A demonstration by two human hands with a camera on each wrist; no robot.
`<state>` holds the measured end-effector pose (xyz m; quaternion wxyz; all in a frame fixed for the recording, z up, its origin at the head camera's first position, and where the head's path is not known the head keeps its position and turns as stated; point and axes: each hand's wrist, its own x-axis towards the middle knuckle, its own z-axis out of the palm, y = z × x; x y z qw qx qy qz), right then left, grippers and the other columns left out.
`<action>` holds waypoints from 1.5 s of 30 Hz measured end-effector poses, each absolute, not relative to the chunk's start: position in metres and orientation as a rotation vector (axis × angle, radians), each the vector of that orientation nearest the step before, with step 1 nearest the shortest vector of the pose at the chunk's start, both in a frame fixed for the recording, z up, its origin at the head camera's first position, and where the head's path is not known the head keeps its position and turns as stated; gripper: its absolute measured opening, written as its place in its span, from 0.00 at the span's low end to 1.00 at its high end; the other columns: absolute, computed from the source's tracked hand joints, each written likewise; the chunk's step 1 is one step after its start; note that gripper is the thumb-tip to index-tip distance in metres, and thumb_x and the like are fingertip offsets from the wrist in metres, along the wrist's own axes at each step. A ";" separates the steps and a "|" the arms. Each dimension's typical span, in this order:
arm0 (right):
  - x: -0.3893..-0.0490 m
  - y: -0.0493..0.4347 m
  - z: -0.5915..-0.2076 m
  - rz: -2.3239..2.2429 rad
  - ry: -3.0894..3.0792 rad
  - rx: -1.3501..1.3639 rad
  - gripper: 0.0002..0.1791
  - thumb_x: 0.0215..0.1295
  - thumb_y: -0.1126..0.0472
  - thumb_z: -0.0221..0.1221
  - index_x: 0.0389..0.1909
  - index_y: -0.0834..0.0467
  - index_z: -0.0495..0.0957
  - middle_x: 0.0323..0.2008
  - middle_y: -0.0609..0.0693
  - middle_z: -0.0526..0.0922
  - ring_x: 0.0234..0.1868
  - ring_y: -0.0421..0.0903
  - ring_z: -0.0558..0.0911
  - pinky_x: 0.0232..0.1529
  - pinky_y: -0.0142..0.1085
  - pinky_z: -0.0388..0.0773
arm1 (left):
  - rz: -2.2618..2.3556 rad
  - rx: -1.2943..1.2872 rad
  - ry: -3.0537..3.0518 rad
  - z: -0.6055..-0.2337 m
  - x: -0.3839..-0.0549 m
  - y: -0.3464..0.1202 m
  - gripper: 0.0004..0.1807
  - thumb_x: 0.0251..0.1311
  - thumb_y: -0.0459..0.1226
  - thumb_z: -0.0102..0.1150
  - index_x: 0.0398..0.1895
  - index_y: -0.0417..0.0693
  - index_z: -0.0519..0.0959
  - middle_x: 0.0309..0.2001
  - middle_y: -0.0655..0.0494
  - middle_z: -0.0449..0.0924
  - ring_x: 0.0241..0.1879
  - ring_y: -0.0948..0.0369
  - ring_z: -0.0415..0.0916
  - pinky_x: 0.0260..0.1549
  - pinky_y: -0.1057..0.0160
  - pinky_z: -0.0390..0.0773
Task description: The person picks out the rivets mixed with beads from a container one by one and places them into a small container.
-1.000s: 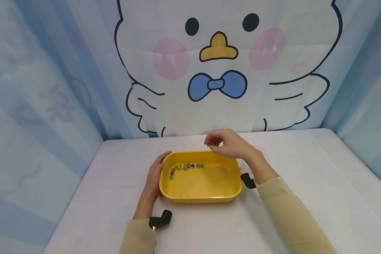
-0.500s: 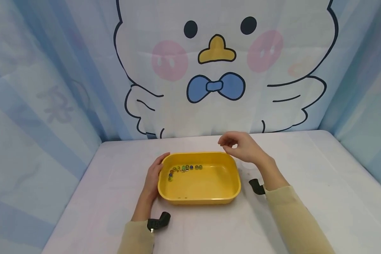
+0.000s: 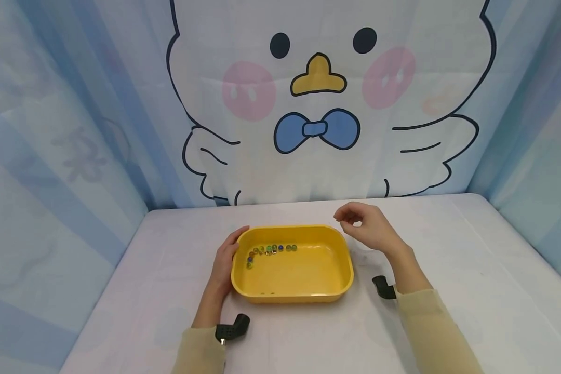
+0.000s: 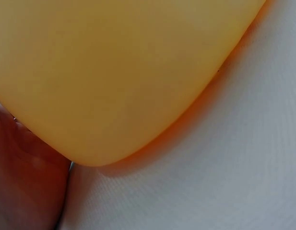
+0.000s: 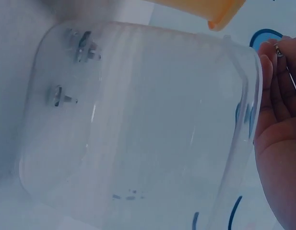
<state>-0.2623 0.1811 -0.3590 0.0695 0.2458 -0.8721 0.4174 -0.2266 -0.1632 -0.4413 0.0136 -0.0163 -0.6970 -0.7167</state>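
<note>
A shallow yellow tray (image 3: 304, 275) stands on the white table. Several glass marbles (image 3: 281, 248) lie along its back and left inner edges. My left hand (image 3: 223, 262) holds the tray's left side, its fingers along the outside by the back corner; the left wrist view shows the palm (image 4: 28, 172) beside the wall. Beyond the tray's back right corner, my right hand (image 3: 369, 226) is raised, with thumb and fingers pinched together. In the right wrist view a small shiny marble (image 5: 278, 50) shows at its fingertips. Below that hand is a clear plastic box (image 5: 157, 120).
The clear box is barely visible from the head, just right of the tray. Dark wrist cameras (image 3: 234, 328) sit on both wrists. A printed cloth backdrop (image 3: 318, 166) rises behind the table's back edge.
My right hand has moved right and slightly toward me, from above the tray's back rim to past its right corner. The left hand keeps its place on the tray.
</note>
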 end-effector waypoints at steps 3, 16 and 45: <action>-0.261 0.185 -0.362 1.250 -2.632 0.695 0.10 0.63 0.73 0.59 0.44 0.62 0.82 0.41 0.54 0.84 0.40 0.49 0.80 0.45 0.41 0.81 | -2.229 -0.056 -2.175 -0.442 -0.226 -0.163 0.29 0.72 0.33 0.32 0.74 0.47 0.66 0.74 0.53 0.63 0.73 0.55 0.58 0.73 0.53 0.53; -0.258 0.204 -0.365 1.212 -2.704 0.619 0.10 0.64 0.73 0.58 0.43 0.62 0.82 0.41 0.55 0.84 0.39 0.50 0.78 0.43 0.36 0.79 | -2.237 -0.026 -2.171 -0.442 -0.225 -0.162 0.28 0.71 0.35 0.33 0.73 0.51 0.68 0.73 0.56 0.64 0.72 0.57 0.59 0.72 0.54 0.55; -0.260 0.217 -0.368 1.101 -2.774 0.667 0.09 0.63 0.72 0.61 0.43 0.63 0.82 0.37 0.50 0.82 0.37 0.48 0.76 0.40 0.34 0.77 | -2.244 -0.019 -2.164 -0.443 -0.227 -0.163 0.28 0.71 0.35 0.33 0.72 0.51 0.68 0.72 0.56 0.65 0.70 0.58 0.61 0.72 0.55 0.57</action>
